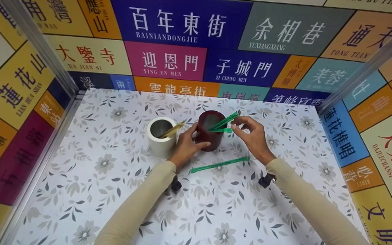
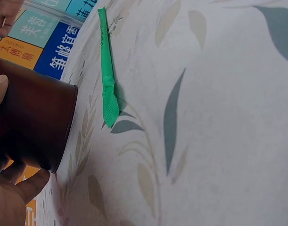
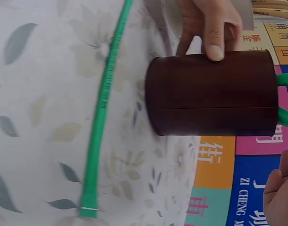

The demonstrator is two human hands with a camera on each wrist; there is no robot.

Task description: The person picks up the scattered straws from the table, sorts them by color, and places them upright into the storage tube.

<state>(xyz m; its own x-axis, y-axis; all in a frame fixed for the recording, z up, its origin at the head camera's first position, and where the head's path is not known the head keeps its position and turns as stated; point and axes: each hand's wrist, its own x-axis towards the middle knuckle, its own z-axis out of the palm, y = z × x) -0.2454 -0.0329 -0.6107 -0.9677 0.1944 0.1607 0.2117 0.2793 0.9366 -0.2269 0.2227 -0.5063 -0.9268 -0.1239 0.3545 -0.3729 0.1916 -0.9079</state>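
Observation:
My left hand (image 1: 187, 144) grips the side of an upright dark red-brown cylindrical cup (image 1: 209, 139), its thumb across the near side. Two slim green stick packets (image 1: 226, 120) lean out of the cup's mouth toward the right. Beside their outer ends is my right hand (image 1: 253, 136), thumb and forefinger bent close together; both packet ends show clear of a pinch, though contact is hard to judge. Another green stick packet (image 1: 219, 164) lies on the table in front of the cup; its printed wrapper (image 3: 102, 101) shows in the right wrist view.
To the left of the cup stands a white cylindrical cup (image 1: 162, 144) with thin yellowish-brown sticks (image 1: 174, 130) leaning in it. A leaf-patterned cloth (image 1: 114, 190) covers the table. Colourful sign-printed panels (image 1: 182, 27) enclose the back and both sides.

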